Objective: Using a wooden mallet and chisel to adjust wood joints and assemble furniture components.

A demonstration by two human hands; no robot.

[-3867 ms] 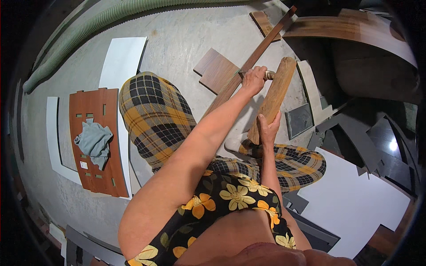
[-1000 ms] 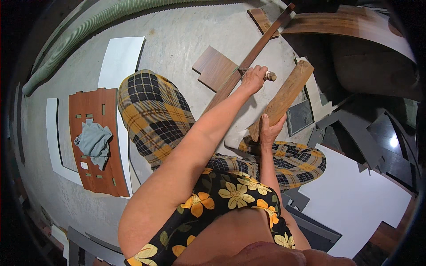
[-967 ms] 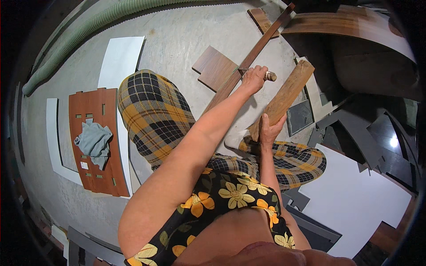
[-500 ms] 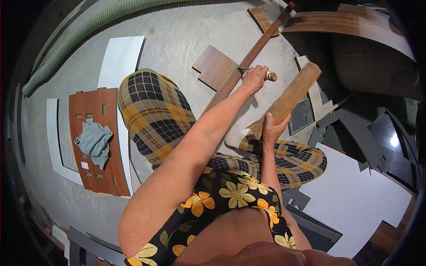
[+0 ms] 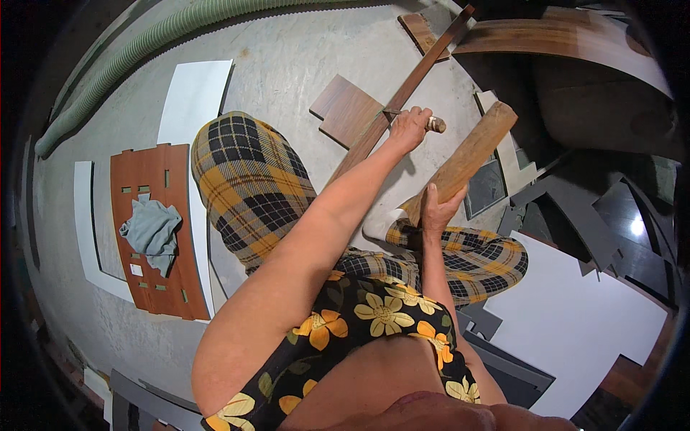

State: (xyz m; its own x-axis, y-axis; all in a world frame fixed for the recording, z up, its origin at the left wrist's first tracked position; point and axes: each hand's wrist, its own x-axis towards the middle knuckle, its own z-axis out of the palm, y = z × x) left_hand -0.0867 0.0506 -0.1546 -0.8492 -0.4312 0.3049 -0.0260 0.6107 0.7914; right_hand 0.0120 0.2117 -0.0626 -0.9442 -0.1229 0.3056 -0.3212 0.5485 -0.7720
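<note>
My left hand [image 5: 410, 130] is closed around a chisel [image 5: 436, 125]; its round wooden handle end sticks out to the right of the fist. The chisel's blade points left, its tip at a long narrow brown wood strip [image 5: 411, 87]. Just left of that strip, against its edge, lies a notched brown wood-grain board [image 5: 348, 109]. In my right hand [image 5: 440, 210] is a thick wooden billet [image 5: 471, 152], gripped near its lower end and slanting up to the right. The billet is apart from the chisel handle. My fingers partly hide the chisel's middle.
Left of my plaid-covered knee lies a slotted reddish-brown panel [image 5: 159, 269] with a grey cloth [image 5: 152, 228] on it. White boards [image 5: 192, 100] lie beside it. A ribbed green hose [image 5: 140, 68] curves along the far left. Dark cut panels [image 5: 564, 208] pile up at right.
</note>
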